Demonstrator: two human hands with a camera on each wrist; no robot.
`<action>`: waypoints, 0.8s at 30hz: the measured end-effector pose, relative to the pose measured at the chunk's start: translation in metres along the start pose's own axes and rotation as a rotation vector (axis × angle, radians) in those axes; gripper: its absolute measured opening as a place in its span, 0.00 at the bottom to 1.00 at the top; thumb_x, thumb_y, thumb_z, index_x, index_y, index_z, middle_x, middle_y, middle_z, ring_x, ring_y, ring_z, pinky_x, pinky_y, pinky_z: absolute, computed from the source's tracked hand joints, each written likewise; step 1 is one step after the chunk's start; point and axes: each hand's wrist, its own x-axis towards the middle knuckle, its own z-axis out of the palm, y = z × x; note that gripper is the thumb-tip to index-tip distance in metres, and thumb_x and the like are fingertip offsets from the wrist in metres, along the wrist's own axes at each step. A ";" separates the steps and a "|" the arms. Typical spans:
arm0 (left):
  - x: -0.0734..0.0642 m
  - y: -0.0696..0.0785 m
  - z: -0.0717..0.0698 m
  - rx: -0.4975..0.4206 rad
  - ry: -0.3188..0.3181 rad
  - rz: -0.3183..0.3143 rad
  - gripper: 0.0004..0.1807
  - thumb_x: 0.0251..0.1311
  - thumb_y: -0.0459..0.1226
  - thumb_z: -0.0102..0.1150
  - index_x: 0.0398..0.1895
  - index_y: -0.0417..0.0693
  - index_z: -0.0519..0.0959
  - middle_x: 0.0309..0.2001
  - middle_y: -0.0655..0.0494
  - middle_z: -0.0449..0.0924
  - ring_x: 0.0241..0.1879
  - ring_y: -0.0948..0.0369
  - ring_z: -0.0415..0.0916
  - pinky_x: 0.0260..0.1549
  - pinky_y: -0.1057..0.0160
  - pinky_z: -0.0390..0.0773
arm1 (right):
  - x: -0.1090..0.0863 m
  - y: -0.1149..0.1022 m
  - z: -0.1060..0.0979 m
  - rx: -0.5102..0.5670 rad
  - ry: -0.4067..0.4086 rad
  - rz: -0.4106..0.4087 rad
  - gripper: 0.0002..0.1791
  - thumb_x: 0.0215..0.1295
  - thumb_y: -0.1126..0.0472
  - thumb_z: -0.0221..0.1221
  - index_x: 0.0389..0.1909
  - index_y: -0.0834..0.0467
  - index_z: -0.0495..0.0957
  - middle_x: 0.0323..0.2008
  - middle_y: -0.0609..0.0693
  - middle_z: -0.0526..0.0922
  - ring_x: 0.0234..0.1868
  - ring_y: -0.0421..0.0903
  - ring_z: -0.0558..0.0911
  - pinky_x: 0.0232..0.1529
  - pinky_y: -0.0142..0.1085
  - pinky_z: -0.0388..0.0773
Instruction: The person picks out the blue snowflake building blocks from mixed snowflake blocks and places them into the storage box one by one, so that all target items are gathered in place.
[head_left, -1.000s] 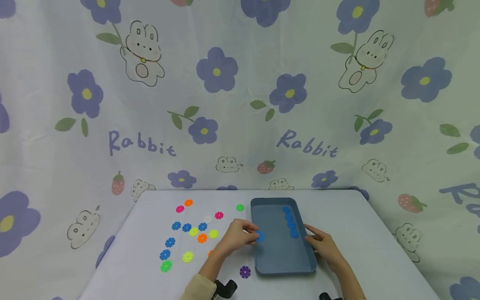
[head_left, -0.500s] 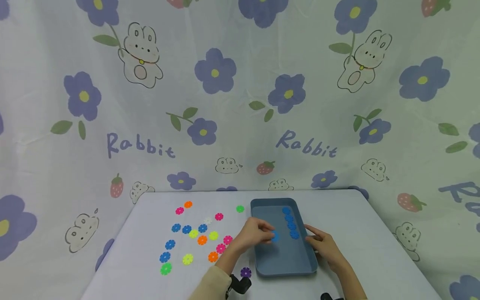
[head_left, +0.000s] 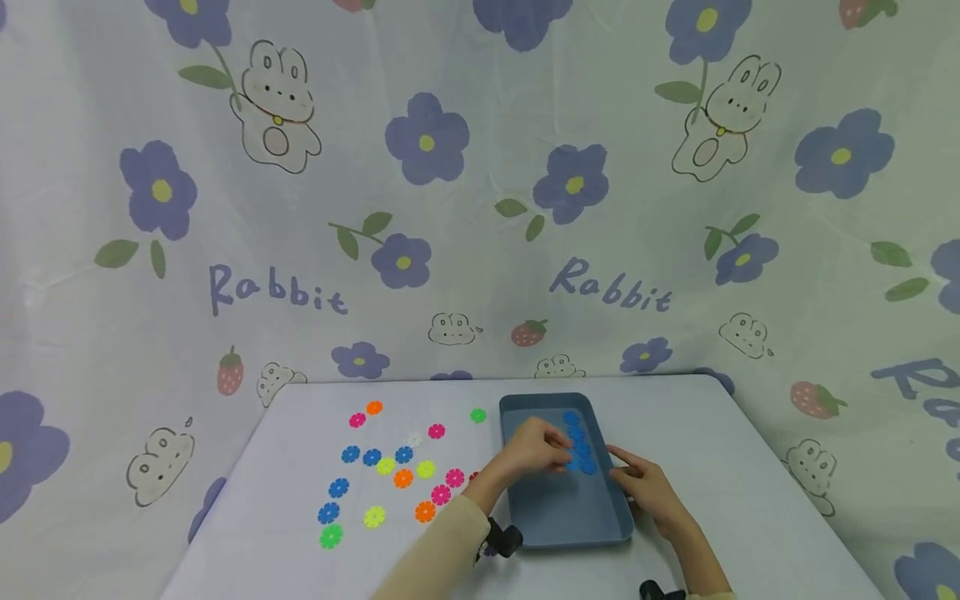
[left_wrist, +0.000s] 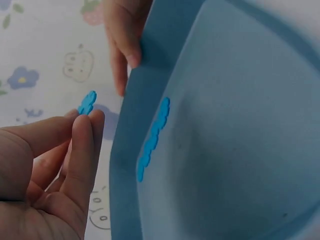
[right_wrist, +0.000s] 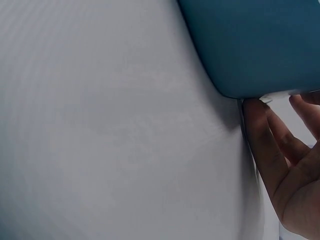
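My left hand (head_left: 534, 446) is over the grey-blue tray (head_left: 570, 518), pinching a blue snowflake disc (left_wrist: 87, 103) between thumb and fingertips. Just right of it, a row of blue snowflake discs (head_left: 577, 434) lies along the tray's right side; in the left wrist view this row (left_wrist: 153, 140) hugs the foot of the wall. In the head view the held disc is mostly covered by the fingers. My right hand (head_left: 654, 493) touches the outside of the tray's right wall. In the right wrist view, its fingertips meet the tray (right_wrist: 260, 50) at its lower edge.
Left of the tray, loose snowflake discs in several colours are scattered on the white table (head_left: 255, 533), among them blue ones (head_left: 339, 487), a yellow one (head_left: 375, 517) and a green one (head_left: 478, 415). A printed rabbit curtain (head_left: 480, 192) hangs behind the table.
My left hand has moved right, from the tray's left rim to beside the blue row, carrying the blue disc. The right hand has stayed at the tray's right side.
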 end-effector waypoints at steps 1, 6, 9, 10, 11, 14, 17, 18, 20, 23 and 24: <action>0.003 0.002 0.001 0.019 0.001 0.004 0.08 0.53 0.26 0.68 0.37 0.33 0.85 0.26 0.56 0.82 0.22 0.59 0.83 0.24 0.64 0.83 | 0.000 0.000 0.000 -0.001 -0.005 -0.004 0.27 0.67 0.61 0.59 0.67 0.56 0.70 0.47 0.60 0.82 0.40 0.52 0.82 0.35 0.45 0.82; 0.017 0.006 0.008 0.072 -0.006 -0.012 0.08 0.51 0.24 0.68 0.37 0.31 0.84 0.23 0.55 0.81 0.22 0.57 0.83 0.26 0.58 0.85 | 0.001 -0.001 -0.001 -0.004 -0.014 0.000 0.28 0.67 0.59 0.60 0.68 0.56 0.69 0.48 0.61 0.82 0.41 0.52 0.82 0.36 0.44 0.82; 0.024 0.004 0.013 0.111 -0.017 -0.012 0.09 0.51 0.23 0.67 0.36 0.29 0.84 0.21 0.55 0.81 0.21 0.57 0.82 0.27 0.56 0.85 | 0.001 0.000 -0.001 0.003 -0.008 0.011 0.27 0.67 0.60 0.60 0.67 0.55 0.70 0.47 0.60 0.82 0.41 0.52 0.83 0.36 0.44 0.82; 0.025 0.003 0.014 0.127 -0.020 -0.010 0.08 0.51 0.23 0.67 0.36 0.29 0.84 0.21 0.55 0.81 0.20 0.58 0.82 0.27 0.56 0.85 | 0.001 -0.001 -0.001 0.004 -0.008 0.010 0.27 0.67 0.60 0.60 0.67 0.55 0.70 0.47 0.60 0.82 0.41 0.52 0.83 0.35 0.44 0.82; 0.027 0.002 0.015 0.143 -0.021 -0.006 0.08 0.51 0.23 0.68 0.36 0.29 0.84 0.21 0.55 0.81 0.20 0.58 0.82 0.26 0.57 0.85 | 0.001 -0.001 -0.001 0.004 -0.008 0.009 0.27 0.67 0.60 0.60 0.67 0.55 0.70 0.47 0.60 0.82 0.40 0.52 0.83 0.35 0.44 0.82; 0.031 -0.001 0.019 0.160 -0.030 -0.012 0.08 0.51 0.23 0.68 0.36 0.30 0.84 0.20 0.55 0.81 0.19 0.58 0.82 0.24 0.58 0.84 | 0.002 0.000 -0.001 0.003 -0.005 0.012 0.27 0.67 0.60 0.60 0.67 0.56 0.70 0.46 0.60 0.82 0.39 0.52 0.83 0.35 0.44 0.82; 0.034 -0.005 0.022 0.144 -0.037 -0.029 0.07 0.50 0.23 0.68 0.35 0.31 0.84 0.20 0.54 0.82 0.19 0.58 0.82 0.22 0.61 0.84 | 0.002 0.000 -0.002 -0.001 -0.008 0.012 0.27 0.67 0.60 0.60 0.67 0.56 0.70 0.48 0.61 0.82 0.39 0.52 0.83 0.35 0.45 0.82; 0.034 -0.006 0.023 0.137 -0.042 -0.036 0.07 0.50 0.23 0.68 0.34 0.31 0.84 0.21 0.54 0.82 0.20 0.58 0.82 0.22 0.61 0.83 | 0.003 0.000 -0.002 0.000 -0.009 0.012 0.27 0.67 0.59 0.60 0.67 0.55 0.70 0.48 0.61 0.82 0.40 0.52 0.83 0.35 0.45 0.83; 0.036 -0.010 0.024 0.127 -0.050 -0.042 0.07 0.50 0.23 0.68 0.34 0.31 0.84 0.21 0.53 0.82 0.20 0.58 0.82 0.21 0.63 0.83 | 0.003 0.000 -0.002 0.007 -0.014 0.011 0.27 0.67 0.59 0.59 0.67 0.55 0.70 0.49 0.61 0.81 0.40 0.52 0.83 0.36 0.45 0.83; 0.037 -0.014 0.027 0.118 -0.061 -0.057 0.06 0.50 0.22 0.68 0.33 0.31 0.84 0.22 0.53 0.81 0.20 0.57 0.82 0.21 0.63 0.83 | 0.004 0.001 -0.002 0.015 -0.016 0.009 0.27 0.68 0.60 0.59 0.67 0.55 0.70 0.49 0.62 0.81 0.40 0.53 0.83 0.36 0.46 0.83; 0.038 -0.015 0.029 0.115 -0.062 -0.065 0.06 0.50 0.22 0.68 0.32 0.31 0.84 0.22 0.53 0.81 0.20 0.57 0.82 0.21 0.63 0.83 | 0.004 0.002 -0.003 0.018 -0.017 0.009 0.27 0.68 0.60 0.59 0.67 0.56 0.70 0.49 0.62 0.81 0.40 0.53 0.83 0.36 0.46 0.83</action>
